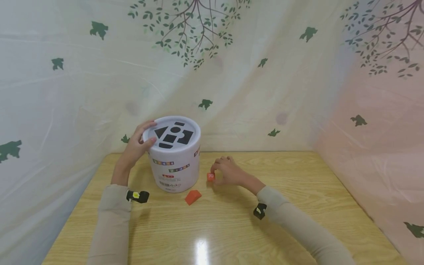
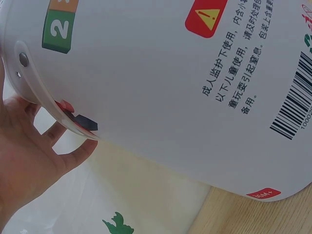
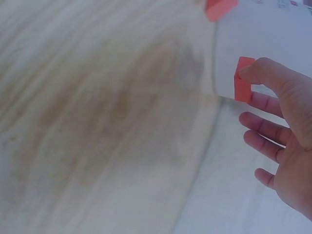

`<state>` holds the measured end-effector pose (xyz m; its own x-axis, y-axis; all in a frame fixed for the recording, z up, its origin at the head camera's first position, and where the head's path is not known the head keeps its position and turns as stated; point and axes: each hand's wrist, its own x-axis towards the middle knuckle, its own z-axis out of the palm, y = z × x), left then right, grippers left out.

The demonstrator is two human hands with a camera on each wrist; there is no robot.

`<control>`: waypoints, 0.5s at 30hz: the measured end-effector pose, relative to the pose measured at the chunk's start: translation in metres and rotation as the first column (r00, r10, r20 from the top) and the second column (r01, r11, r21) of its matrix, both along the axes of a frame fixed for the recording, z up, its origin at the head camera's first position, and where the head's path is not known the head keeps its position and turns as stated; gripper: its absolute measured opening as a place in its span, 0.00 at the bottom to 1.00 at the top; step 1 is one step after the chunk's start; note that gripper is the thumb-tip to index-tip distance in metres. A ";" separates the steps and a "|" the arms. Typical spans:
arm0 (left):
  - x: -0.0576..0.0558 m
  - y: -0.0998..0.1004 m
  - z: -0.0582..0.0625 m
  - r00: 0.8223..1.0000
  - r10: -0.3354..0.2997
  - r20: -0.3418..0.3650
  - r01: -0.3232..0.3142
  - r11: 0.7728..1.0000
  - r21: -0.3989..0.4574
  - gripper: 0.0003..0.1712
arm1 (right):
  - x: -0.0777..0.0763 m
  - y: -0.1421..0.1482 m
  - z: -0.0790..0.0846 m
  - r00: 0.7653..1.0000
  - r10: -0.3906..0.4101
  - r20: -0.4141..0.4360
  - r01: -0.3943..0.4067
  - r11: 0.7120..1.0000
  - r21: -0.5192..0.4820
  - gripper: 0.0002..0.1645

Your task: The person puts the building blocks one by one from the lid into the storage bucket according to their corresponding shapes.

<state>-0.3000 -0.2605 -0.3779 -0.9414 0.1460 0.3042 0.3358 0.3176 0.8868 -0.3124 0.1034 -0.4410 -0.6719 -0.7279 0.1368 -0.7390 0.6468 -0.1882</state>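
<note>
A white cylindrical bucket (image 1: 175, 173) stands upright on the table, its lid (image 1: 183, 146) cut with several shaped holes. My left hand (image 1: 135, 147) holds the bucket's lid rim from the left, thumb and fingertips over the edge. The left wrist view shows that hand (image 2: 34, 151) beside the strap handle (image 2: 46, 97) on the printed wall. To the right of the bucket, my right hand (image 1: 228, 171) pinches a small orange-red block (image 1: 211, 177) marked with a white figure. In the right wrist view the thumb presses one face of the block (image 3: 243, 90), the other fingers spread.
An orange-red wedge-shaped block (image 1: 193, 197) lies on the wooden table (image 1: 172, 232) just in front of the bucket. Behind the table hangs a pale curtain (image 1: 245, 110) with printed leaves. Another curtain side (image 1: 374, 154) borders the table's right edge.
</note>
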 end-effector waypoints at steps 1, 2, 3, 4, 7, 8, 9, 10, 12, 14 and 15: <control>0.000 0.000 0.000 1.000 0.002 -0.001 -0.002 1.000 -0.003 0.40 | 0.000 0.000 0.003 1.000 0.003 -0.008 -0.003 1.000 -0.012 0.16; 0.000 0.000 0.000 1.000 0.002 -0.003 -0.003 1.000 -0.004 0.39 | -0.001 0.001 0.006 1.000 0.003 -0.021 -0.003 1.000 -0.017 0.16; 0.000 0.000 0.000 1.000 0.004 -0.004 -0.004 1.000 -0.005 0.39 | -0.002 0.001 0.008 1.000 0.003 -0.031 -0.004 1.000 -0.019 0.16; 0.000 0.000 0.000 1.000 0.005 -0.005 -0.005 1.000 -0.006 0.39 | -0.003 0.001 0.011 0.999 0.000 -0.037 -0.001 1.000 -0.019 0.16; -0.001 0.000 -0.001 1.000 0.009 -0.005 -0.009 1.000 -0.011 0.39 | -0.004 0.001 0.019 0.999 -0.011 -0.039 0.010 0.999 -0.031 0.17; -0.001 0.000 0.000 1.000 0.010 -0.006 -0.010 1.000 -0.011 0.39 | -0.005 0.001 0.022 0.999 -0.015 -0.036 0.014 0.999 -0.037 0.18; -0.001 0.000 0.000 1.000 0.011 -0.006 -0.011 1.000 -0.011 0.39 | -0.005 0.001 0.026 0.999 -0.019 -0.031 0.018 0.999 -0.045 0.18; -0.001 0.000 0.000 1.000 0.009 -0.009 -0.009 1.000 -0.011 0.39 | -0.005 0.002 0.029 0.999 -0.025 -0.023 0.023 0.998 -0.053 0.18; -0.001 0.000 0.000 1.000 0.006 -0.012 -0.007 1.000 -0.010 0.39 | -0.005 0.002 0.036 0.999 -0.032 -0.024 0.030 0.997 -0.067 0.18; -0.001 0.000 0.000 1.000 0.003 -0.016 -0.004 1.000 -0.006 0.39 | -0.005 0.003 0.044 0.999 -0.038 -0.024 0.036 0.996 -0.080 0.18; -0.001 0.000 0.000 1.000 0.002 -0.017 -0.002 1.000 -0.004 0.39 | -0.005 0.003 0.048 0.999 -0.042 -0.027 0.040 0.995 -0.086 0.18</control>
